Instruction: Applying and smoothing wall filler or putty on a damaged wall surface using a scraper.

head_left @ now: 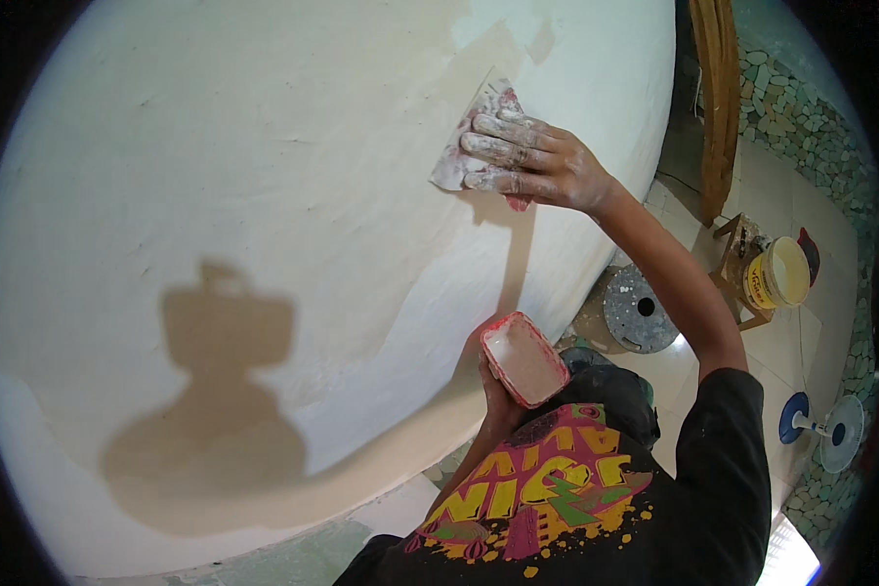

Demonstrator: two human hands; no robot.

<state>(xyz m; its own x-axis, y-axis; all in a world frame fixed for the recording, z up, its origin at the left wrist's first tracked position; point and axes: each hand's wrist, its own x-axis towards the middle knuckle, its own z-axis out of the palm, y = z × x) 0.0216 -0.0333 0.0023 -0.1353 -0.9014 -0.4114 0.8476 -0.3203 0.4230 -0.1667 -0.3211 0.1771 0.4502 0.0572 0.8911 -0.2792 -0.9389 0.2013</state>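
Note:
My right hand [542,161], its fingers coated in white, presses a flat putty spreader [448,172] against the pale wall [264,156]. The spreader is smeared with white, and patches of red show on it. Lower down, my left hand [499,398] grips a red-rimmed rectangular tub [500,375] from its left side, close to my body. Pale, wet-looking putty [525,359] lies inside the tub. Around the spreader the wall has damp-looking beige patches beside whiter areas.
At the right, a yellow-and-white bucket [758,279] sits on a small wooden stool [725,256]. A speckled grey disc [623,311] with a centre hole is near the wall's base. Farther right lies a blue-and-clear spool [840,436]. A wooden post [719,107] rises behind.

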